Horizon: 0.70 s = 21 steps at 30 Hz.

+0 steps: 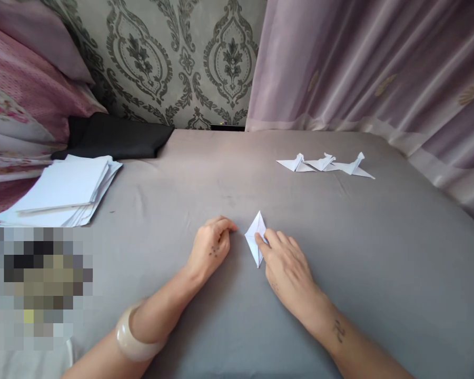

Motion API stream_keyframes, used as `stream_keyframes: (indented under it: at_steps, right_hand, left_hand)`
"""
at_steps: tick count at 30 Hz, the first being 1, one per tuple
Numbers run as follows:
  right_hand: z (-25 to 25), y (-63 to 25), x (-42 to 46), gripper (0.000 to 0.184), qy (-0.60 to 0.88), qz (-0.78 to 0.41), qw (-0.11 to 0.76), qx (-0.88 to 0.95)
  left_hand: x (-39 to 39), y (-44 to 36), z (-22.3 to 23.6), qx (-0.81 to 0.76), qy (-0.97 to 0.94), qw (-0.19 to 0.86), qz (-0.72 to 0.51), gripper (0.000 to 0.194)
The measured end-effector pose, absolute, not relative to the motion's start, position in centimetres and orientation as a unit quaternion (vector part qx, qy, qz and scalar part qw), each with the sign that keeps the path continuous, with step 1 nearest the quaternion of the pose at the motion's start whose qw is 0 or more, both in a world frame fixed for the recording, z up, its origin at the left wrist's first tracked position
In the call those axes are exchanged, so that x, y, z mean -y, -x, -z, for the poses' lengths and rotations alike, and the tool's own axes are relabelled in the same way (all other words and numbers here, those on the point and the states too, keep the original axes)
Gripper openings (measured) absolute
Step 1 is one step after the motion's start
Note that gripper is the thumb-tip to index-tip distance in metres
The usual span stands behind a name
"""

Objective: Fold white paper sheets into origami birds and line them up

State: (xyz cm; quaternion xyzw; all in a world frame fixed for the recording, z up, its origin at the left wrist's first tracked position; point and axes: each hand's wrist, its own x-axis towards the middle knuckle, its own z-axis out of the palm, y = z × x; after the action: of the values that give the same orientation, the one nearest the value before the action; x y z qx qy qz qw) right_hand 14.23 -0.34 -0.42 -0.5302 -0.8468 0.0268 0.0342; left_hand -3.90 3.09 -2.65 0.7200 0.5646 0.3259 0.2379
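Note:
A white sheet folded into a narrow diamond, the folded paper (253, 239), lies on the grey cloth with its points toward and away from me. Creases run along its length and across its middle. My right hand (287, 263) grips its right side, the thumb on top and the fingers curled at the edge. Just left of the paper, apart from it, my left hand (212, 246) rests with its fingers curled in and the index finger toward the paper. Nothing shows in that hand.
Three folded paper birds (326, 163) sit in a row at the back right. A stack of white paper (65, 184) lies at the left, before a black folded item (118, 136). Curtains (339, 68) hang along the right. A pixelated patch hides the lower left.

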Motion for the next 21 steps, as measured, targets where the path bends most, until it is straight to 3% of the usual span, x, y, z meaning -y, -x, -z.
stream_keyframes:
  at_steps: [6,14,21]
  right_hand:
    - [0.6,-14.9,-0.2,0.039,0.524,-0.056,0.063,0.847]
    - [0.3,-14.5,0.5,0.032,0.546,-0.027,0.045,0.836]
    - [0.4,-14.7,0.0,0.033,0.554,-0.046,0.07,0.828]
  left_hand:
    - [-2.4,3.1,2.7,-0.421,-0.859,0.174,-0.232,0.042]
    - [-1.9,2.6,2.4,-0.41,-0.906,0.066,-0.084,0.039]
    - [-2.0,2.6,2.1,-0.428,-0.896,0.077,-0.09,0.042]
